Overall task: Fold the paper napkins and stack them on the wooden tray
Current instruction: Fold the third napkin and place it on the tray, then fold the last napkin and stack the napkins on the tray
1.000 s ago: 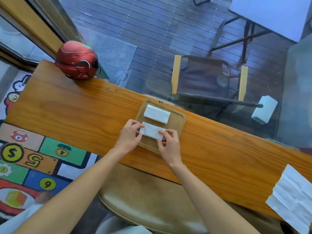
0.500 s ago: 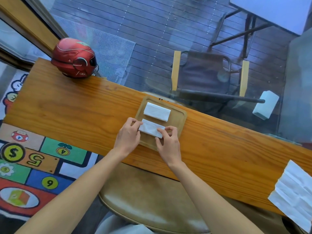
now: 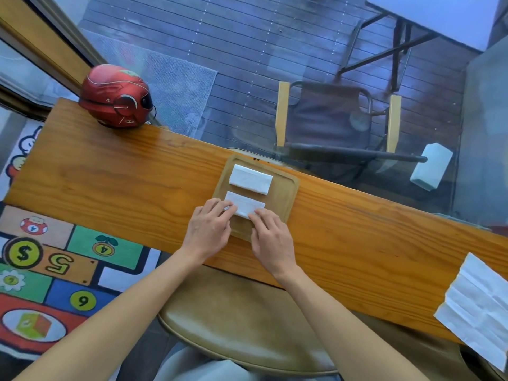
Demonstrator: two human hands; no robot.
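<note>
A wooden tray [image 3: 286,192] lies on the long wooden counter [image 3: 115,182]. On its far half rests one folded white napkin [image 3: 250,179]. A second folded napkin [image 3: 246,205] lies on the near half. My left hand [image 3: 209,229] has its fingertips on that napkin's left end, and my right hand [image 3: 270,240] presses its near right edge. Both hands pinch and hold the near napkin flat against the tray. An unfolded, creased white napkin [image 3: 479,305] lies at the counter's right end.
A red helmet [image 3: 116,96] sits at the counter's far left corner. Glass runs along the counter's far edge, with a folding chair [image 3: 336,119] and a white block [image 3: 431,170] beyond it. A padded stool seat [image 3: 242,320] is under my arms.
Both hands have crept a little closer together along the near napkin, the left fingers now overlapping its left end. The napkin stays on the tray.
</note>
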